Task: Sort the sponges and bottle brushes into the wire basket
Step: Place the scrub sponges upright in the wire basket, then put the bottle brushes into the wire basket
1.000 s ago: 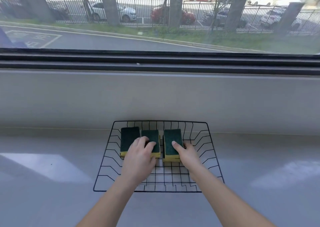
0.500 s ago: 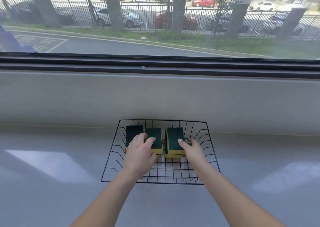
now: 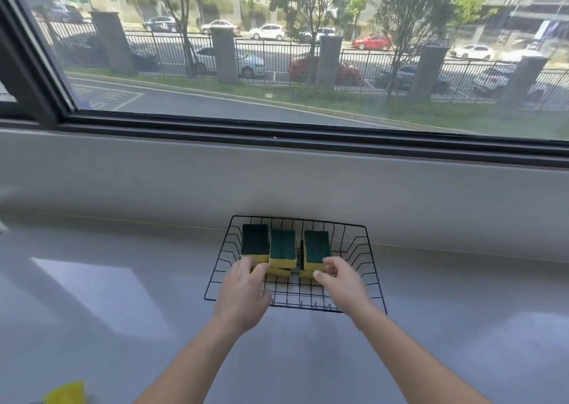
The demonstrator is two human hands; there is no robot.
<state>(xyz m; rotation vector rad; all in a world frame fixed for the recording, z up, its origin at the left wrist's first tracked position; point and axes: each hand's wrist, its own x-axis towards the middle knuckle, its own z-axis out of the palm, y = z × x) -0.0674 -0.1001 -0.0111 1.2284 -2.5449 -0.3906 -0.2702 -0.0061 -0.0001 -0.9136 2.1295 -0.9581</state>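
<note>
Three green-topped sponges [image 3: 282, 246] in wire basket [image 3: 351, 243] | left hand [image 3: 241, 299], right hand [image 3: 343, 286]: loose fingers touching sponges

Your black wire basket [image 3: 349, 243] sits flat on the counter [image 3: 123, 326], its back rim by the wall [image 3: 184, 182]. The sponges lie in its far half, green scrub side up, yellow foam below. The left sponge [image 3: 255, 239] lies on the wire. The middle sponge [image 3: 282, 244] sits on a lower sponge [image 3: 278, 272]. The right sponge [image 3: 317, 246] sits on another yellow-edged sponge [image 3: 305, 273]. Left and middle touch, and there's a small gap before the right.
</note>
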